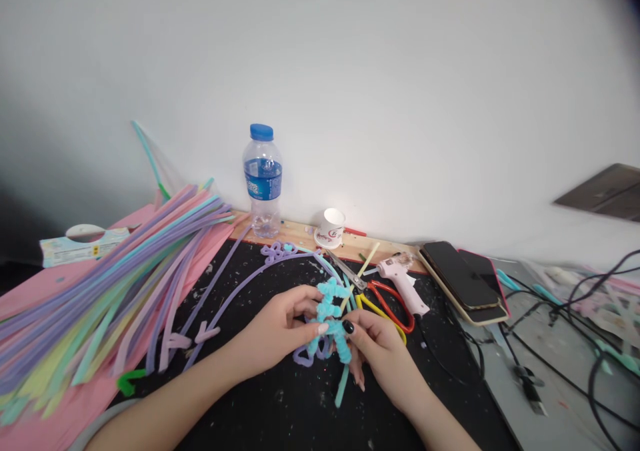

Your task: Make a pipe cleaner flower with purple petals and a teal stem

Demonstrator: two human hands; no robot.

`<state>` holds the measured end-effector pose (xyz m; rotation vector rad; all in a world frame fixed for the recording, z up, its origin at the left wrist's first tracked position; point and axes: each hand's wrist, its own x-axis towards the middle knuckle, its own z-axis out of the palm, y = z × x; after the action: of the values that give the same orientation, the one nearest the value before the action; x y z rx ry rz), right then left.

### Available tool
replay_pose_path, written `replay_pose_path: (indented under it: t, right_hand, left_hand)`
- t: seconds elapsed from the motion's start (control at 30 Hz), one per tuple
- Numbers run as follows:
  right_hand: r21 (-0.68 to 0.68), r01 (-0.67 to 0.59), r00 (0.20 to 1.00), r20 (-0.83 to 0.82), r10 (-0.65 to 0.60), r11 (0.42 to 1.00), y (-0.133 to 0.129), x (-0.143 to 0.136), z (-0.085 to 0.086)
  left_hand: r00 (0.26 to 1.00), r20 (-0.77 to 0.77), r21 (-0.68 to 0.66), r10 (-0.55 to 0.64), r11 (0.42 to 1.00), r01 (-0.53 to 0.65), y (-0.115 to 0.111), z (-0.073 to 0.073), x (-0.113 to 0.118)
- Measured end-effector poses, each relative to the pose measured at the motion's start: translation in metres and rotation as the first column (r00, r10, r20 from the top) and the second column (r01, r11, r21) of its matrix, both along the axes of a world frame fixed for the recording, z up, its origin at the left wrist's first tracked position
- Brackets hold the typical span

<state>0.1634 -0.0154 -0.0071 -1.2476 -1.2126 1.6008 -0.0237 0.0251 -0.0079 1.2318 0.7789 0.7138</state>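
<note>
Between my two hands is a turquoise pipe cleaner shape [330, 301], twisted into several short bumpy arms. My left hand [295, 321] pinches it from the left with thumb and fingers. From the right, my right hand [373, 344] grips the lower arm between a dark-nailed thumb and the fingers. A straight teal stem [342, 387] points down below the hands. Purple pipe cleaner loops [304, 356] show behind the shape, partly hidden by my left hand. Just beyond lie scissors [390, 297] with red and yellow handles, blades open.
A pile of pastel pipe cleaners [125, 284] fills the left side. Along the wall stand a water bottle [263, 184] and a paper cup [330, 229]. A pink glue gun [403, 284], phones [463, 274] and black cables [545, 351] lie right. The black mat [280, 411] carries scraps.
</note>
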Motion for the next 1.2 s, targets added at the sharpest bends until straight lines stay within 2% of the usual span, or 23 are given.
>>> replay_pose_path:
  t: [0.33,0.53,0.7,0.8,1.2]
  right_hand:
    - [0.009,0.001,1.000,0.001,-0.001,1.000,-0.0003,0.0004,-0.0006]
    - [-0.006,0.034,0.999,0.013,-0.033,0.999,0.0002,0.0015,-0.0029]
    - [-0.023,0.032,0.999,-0.043,-0.033,0.999,0.0007,0.0000,0.0000]
    - [-0.025,0.029,0.997,-0.076,-0.030,0.999,0.0015,-0.0019,0.0029]
    - [-0.030,0.101,0.987,-0.118,-0.104,0.994,0.0012,-0.0037,0.0014]
  left_hand:
    - [1.000,0.027,-0.025,-0.009,1.000,0.010,0.0002,0.0012,0.0002]
    - [0.996,0.066,-0.025,0.057,0.998,-0.056,0.0015,-0.0002,0.0027]
    - [0.988,0.150,0.002,-0.017,1.000,0.017,0.0014,-0.0025,0.0032]
    - [0.985,0.174,-0.016,-0.008,1.000,0.011,0.0007,-0.0021,0.0033]
    - [0.988,0.151,-0.044,0.045,0.998,-0.039,0.0006,-0.0025,0.0028]
